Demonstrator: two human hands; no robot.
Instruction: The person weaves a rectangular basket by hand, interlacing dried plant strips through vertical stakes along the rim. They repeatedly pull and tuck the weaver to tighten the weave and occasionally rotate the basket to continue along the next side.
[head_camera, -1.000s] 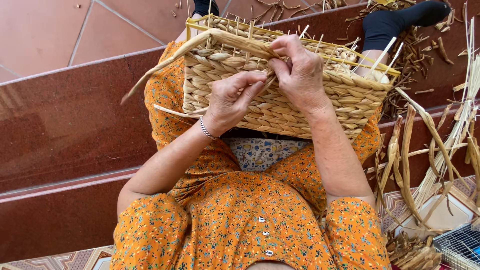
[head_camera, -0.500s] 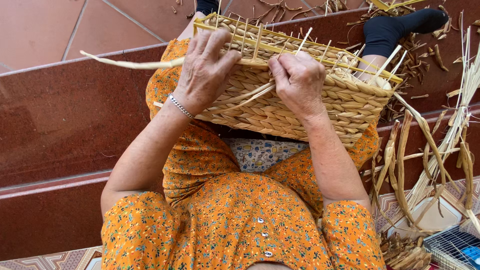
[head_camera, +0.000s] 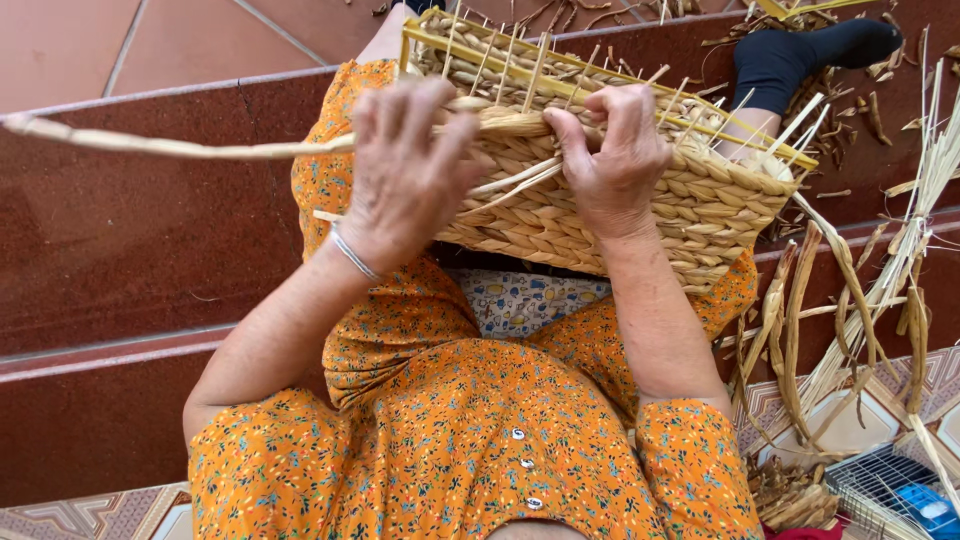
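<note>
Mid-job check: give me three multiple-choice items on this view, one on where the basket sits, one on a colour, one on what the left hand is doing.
1. Where is the woven basket?
A. on the person's lap
B. on the red step
C. on the wire rack

2. What colour is the dress?
A. blue
B. orange floral
C. plain white

3. What is the left hand doing?
A. resting flat on the knee
B. hanging empty
C. gripping a long straw strand

Answers: 1 A, it rests over the knees; 2 B, orange with small flowers; 3 C, the strand runs left from its fingers while the right hand presses the rim.
</note>
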